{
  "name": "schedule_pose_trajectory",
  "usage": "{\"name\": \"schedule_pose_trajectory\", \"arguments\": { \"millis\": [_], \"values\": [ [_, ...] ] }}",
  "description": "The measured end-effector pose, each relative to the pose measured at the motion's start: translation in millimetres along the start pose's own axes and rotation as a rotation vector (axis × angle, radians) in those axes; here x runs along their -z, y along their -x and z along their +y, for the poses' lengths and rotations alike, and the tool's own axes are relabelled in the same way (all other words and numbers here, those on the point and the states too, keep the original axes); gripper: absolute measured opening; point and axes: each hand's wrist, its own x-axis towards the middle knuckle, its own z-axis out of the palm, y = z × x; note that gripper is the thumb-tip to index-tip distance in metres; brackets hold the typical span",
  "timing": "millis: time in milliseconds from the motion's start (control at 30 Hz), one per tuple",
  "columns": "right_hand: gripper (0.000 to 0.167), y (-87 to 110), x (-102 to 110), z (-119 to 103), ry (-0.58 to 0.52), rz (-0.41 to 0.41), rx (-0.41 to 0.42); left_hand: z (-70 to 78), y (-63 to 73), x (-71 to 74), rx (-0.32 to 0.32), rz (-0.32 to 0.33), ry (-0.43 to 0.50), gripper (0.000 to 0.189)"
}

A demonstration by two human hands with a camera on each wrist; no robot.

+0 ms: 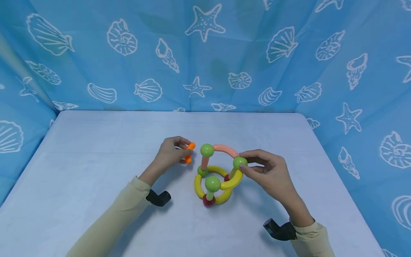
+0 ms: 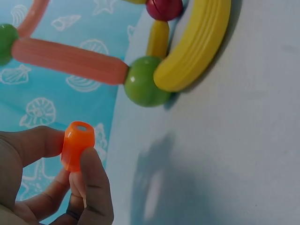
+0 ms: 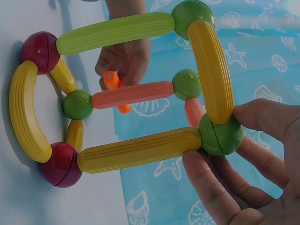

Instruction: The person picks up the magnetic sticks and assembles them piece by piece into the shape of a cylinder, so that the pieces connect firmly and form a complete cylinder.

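Observation:
A frame of coloured rods and balls stands on the table, with a ring of yellow curved rods [image 1: 198,186] at its base. Upright rods rise from that ring to green balls [image 1: 207,150]. My right hand [image 1: 269,173] pinches the top right green ball [image 3: 221,134], where a yellow curved rod [image 3: 212,70] and a pink curved rod [image 1: 226,149] meet. To the left of the frame, apart from it, my left hand [image 1: 173,154] holds an orange rod [image 2: 78,146] between thumb and fingers. Dark red balls [image 3: 62,164] join parts of the base.
A white-covered table [image 1: 96,150] lies under the frame. Blue cloth [image 1: 205,60] with white shell and starfish prints hangs behind and along the sides. Each wrist wears a black camera mount [image 1: 158,198].

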Motion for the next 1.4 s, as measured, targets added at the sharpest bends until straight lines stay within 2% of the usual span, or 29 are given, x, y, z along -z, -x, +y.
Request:
{"name": "schedule_pose_trajectory", "arguments": {
  "millis": [500, 833, 967, 1200, 1400],
  "values": [
    [0.029, 0.6, -1.3, -2.7, -0.007, 0.014, 0.011, 15.8, 36.0, 4.2, -0.009, -0.020, 0.074, 0.031],
    [0.030, 0.4, -0.8, -1.3, -0.012, 0.007, 0.000, 23.4, 57.2, 5.2, -0.048, -0.053, 0.170, 0.030],
    [0.030, 0.9, -0.3, -0.4, -0.018, 0.005, 0.003, 28.6, 65.1, 3.8, -0.065, -0.073, 0.181, 0.031],
    [0.029, 0.8, -1.5, -2.4, -0.021, 0.016, 0.016, 37.3, 75.3, 0.7, -0.096, -0.092, 0.195, 0.030],
    [0.030, 1.0, -2.3, -3.8, -0.023, 0.018, 0.020, 41.1, 78.4, -2.4, -0.097, -0.091, 0.184, 0.030]
  ]
}}
